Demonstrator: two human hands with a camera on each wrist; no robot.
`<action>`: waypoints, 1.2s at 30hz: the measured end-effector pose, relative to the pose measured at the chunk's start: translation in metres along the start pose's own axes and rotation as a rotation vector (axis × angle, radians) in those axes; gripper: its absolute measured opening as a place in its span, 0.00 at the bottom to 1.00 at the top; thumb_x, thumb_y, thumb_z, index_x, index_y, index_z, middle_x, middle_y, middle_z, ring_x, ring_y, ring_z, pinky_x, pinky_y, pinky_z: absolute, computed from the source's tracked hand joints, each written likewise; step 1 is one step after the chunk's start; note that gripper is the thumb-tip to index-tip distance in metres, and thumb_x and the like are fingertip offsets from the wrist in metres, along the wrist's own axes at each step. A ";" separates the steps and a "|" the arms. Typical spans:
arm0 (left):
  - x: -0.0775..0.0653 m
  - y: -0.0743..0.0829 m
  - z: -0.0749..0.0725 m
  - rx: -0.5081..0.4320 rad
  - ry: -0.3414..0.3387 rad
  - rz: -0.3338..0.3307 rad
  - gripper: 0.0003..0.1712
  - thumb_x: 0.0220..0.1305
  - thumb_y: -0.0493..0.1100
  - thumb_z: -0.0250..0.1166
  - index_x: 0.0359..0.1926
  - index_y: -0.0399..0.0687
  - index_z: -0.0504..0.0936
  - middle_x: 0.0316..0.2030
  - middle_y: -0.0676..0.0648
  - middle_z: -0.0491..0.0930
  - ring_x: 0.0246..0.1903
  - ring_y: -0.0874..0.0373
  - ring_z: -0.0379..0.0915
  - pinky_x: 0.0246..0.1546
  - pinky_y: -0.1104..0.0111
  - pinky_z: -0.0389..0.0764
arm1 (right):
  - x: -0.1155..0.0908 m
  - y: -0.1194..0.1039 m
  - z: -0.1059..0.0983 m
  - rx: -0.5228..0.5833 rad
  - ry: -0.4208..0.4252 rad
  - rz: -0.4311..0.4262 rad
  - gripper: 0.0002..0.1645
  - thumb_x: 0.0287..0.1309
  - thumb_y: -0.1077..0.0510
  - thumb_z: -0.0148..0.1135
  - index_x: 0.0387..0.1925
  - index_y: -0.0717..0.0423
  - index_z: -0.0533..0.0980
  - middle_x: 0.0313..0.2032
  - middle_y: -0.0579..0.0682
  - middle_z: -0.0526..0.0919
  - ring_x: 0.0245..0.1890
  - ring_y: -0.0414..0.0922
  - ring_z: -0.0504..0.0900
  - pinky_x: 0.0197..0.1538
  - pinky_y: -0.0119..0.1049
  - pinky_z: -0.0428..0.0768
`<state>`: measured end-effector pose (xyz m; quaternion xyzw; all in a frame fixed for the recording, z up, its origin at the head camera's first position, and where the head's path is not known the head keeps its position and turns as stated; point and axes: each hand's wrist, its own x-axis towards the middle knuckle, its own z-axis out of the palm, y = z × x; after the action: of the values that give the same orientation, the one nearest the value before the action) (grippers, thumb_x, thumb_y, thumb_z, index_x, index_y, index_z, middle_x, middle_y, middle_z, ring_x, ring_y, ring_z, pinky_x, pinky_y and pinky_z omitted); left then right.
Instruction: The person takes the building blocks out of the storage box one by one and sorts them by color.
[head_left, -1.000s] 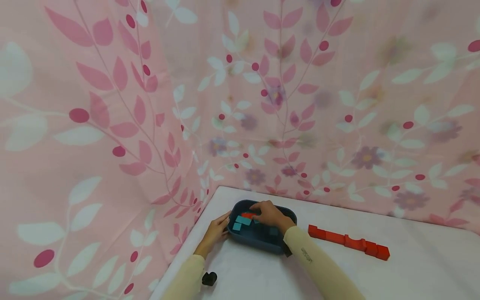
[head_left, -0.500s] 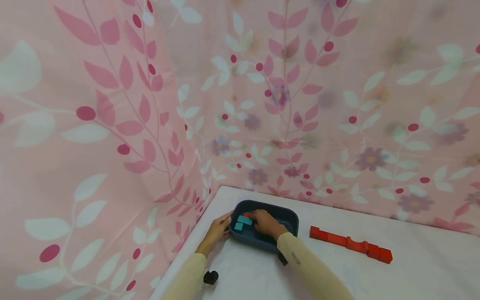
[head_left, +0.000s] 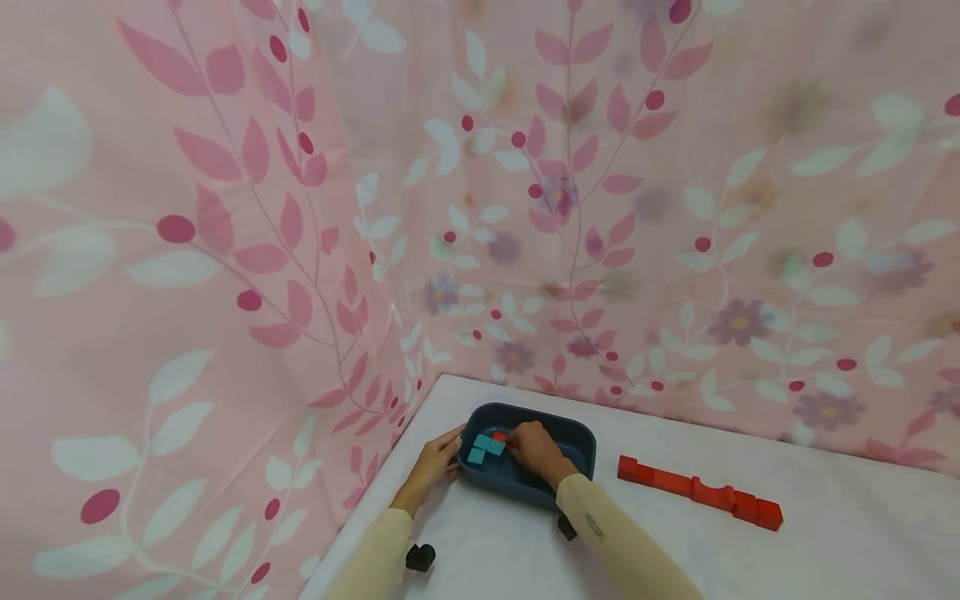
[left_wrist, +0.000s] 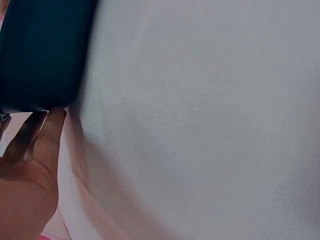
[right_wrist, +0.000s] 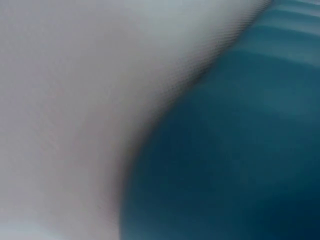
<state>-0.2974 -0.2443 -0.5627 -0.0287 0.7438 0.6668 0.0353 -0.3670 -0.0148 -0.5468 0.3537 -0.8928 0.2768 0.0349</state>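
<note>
In the head view, a dark blue tub (head_left: pixel 577 429) stands on the white cloth. My left hand (head_left: pixel 431 471) is at its left end; in the left wrist view its fairly straight fingers (left_wrist: pixel 50 135) touch the outer wall. Reaching down inside the tub, my right hand (head_left: pixel 536 450) pinches a small red block (head_left: pixel 513 444), mostly hidden by the fingers. Several teal blocks (head_left: pixel 477 455) lie together at the tub's left side, with another red block (head_left: pixel 500 437) just behind them. The right wrist view shows only the tub's outer wall (right_wrist: pixel 225 150) and cloth.
Right of the tub, several red blocks (head_left: pixel 675 482) lie end to end in a slanting row. The white cloth (head_left: pixel 495 550) covers the table. Pink floral curtains (head_left: pixel 600 208) rise behind it and along its left side.
My right hand has lowered into the tub and drawn its fingers in around a red block beside the teal ones. The teal blocks now sit closer together. The left hand stays at the tub's end.
</note>
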 end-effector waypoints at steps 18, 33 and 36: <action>-0.004 -0.008 0.009 0.024 0.002 -0.033 0.26 0.76 0.49 0.50 0.71 0.50 0.67 0.69 0.34 0.61 0.55 0.43 0.72 0.51 0.48 0.77 | -0.024 0.004 -0.016 0.054 0.098 -0.018 0.13 0.53 0.70 0.66 0.42 0.61 0.84 0.38 0.49 0.84 0.33 0.42 0.76 0.46 0.41 0.81; -0.005 0.003 0.004 0.035 -0.019 0.010 0.25 0.78 0.46 0.46 0.72 0.50 0.64 0.70 0.34 0.58 0.61 0.39 0.67 0.53 0.47 0.74 | -0.061 0.022 -0.093 0.042 0.175 0.094 0.18 0.54 0.67 0.69 0.48 0.56 0.84 0.46 0.48 0.85 0.48 0.47 0.80 0.55 0.48 0.78; -0.004 0.003 0.001 0.043 -0.011 0.006 0.25 0.78 0.47 0.47 0.72 0.52 0.64 0.70 0.35 0.59 0.62 0.39 0.65 0.54 0.47 0.74 | -0.074 0.029 -0.107 0.022 0.185 0.129 0.20 0.55 0.66 0.69 0.51 0.55 0.83 0.48 0.48 0.84 0.50 0.49 0.80 0.55 0.49 0.79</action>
<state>-0.2940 -0.2430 -0.5591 -0.0217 0.7578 0.6510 0.0381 -0.3451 0.1032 -0.4886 0.2686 -0.9036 0.3199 0.0953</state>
